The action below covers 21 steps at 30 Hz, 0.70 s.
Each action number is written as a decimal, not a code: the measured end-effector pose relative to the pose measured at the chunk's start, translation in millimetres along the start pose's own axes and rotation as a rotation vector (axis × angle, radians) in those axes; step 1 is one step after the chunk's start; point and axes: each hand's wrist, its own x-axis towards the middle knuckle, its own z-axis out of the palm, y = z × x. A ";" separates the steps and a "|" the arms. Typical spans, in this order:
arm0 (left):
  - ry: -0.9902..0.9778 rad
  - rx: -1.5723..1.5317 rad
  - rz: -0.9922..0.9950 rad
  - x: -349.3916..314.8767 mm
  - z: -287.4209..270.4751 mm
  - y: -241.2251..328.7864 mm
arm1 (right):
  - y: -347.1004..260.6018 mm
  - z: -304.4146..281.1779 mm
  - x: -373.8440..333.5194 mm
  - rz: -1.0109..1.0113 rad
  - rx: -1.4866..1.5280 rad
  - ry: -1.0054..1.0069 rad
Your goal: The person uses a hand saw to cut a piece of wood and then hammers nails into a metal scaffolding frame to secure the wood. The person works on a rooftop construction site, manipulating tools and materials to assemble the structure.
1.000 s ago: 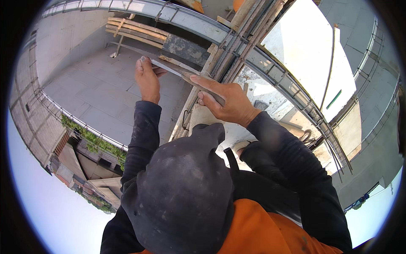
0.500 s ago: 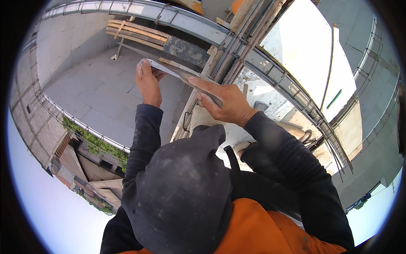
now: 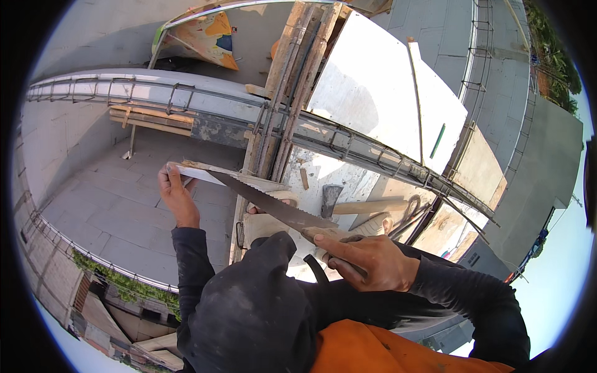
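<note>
My left hand (image 3: 179, 196) is closed on the far end of a thin white strip (image 3: 204, 175), with the thumb on top. In my right hand (image 3: 376, 264) is the wooden handle of a handsaw, the index finger stretched along it. The saw's long dark toothed blade (image 3: 270, 204) slants up and left, and its tip end lies at the strip, a short way right of my left hand. A rough piece of wood (image 3: 239, 172) lies just behind the strip. Whether the teeth touch the strip I cannot tell.
Steel reinforcing bars (image 3: 348, 142) run across in front of me, meeting timber boards (image 3: 298, 81). White panels (image 3: 379, 87) lie beyond at the right. A hatchet-like tool head (image 3: 331, 198) and a wooden handle (image 3: 373, 206) lie on the splattered surface. A grey paved floor (image 3: 124, 199) lies below left.
My right hand has drawn the handsaw back to the lower right, so much more blade shows. My left hand keeps hold of the strip. The whole view has shifted.
</note>
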 end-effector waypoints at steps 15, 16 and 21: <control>-0.017 -0.004 0.034 2.4 11.1 6.5 | 7.4 12.4 11.4 -0.023 0.086 0.145; -0.022 -0.012 0.048 4.9 10.7 10.1 | -0.5 7.5 11.0 -0.037 0.079 0.158; -0.078 -0.013 0.074 1.4 11.9 22.1 | 12.9 48.1 153.8 0.082 -0.023 0.032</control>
